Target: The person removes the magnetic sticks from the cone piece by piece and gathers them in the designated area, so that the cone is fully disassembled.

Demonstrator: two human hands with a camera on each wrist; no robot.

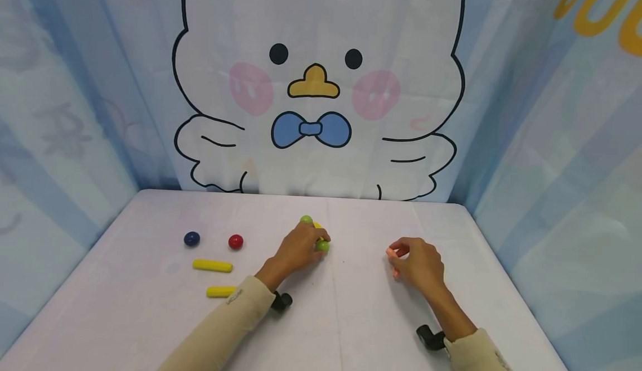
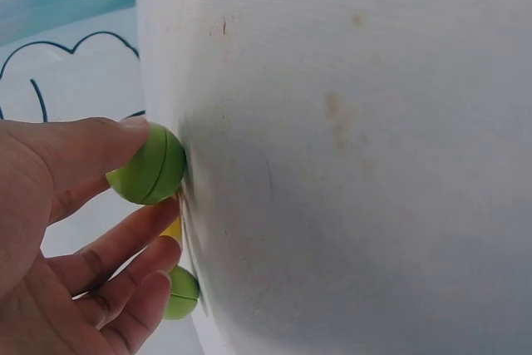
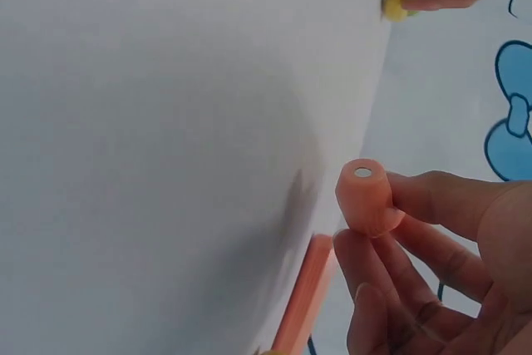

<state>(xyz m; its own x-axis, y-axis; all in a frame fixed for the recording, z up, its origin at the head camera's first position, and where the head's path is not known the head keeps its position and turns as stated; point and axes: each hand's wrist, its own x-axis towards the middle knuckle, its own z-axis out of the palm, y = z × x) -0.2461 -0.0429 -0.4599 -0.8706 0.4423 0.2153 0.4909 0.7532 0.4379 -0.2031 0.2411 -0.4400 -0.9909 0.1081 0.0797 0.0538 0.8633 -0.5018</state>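
Observation:
My left hand is low over the table, pinching a green ball between thumb and index finger. Beside those fingers are a second green ball and a yellow piece, the latter partly hidden by the hand. Farther right, my right hand holds a small salmon-orange piece with a hole in its end, gripped between thumb and fingertips. Under it a longer salmon-orange stick lies on the table. At the bottom edge of the right wrist view a bit of something yellow shows.
On the left of the white table sit a dark blue ball and a red ball. Two yellow sticks lie nearer, an upper stick and a lower stick partly behind the left sleeve. A printed curtain stands behind.

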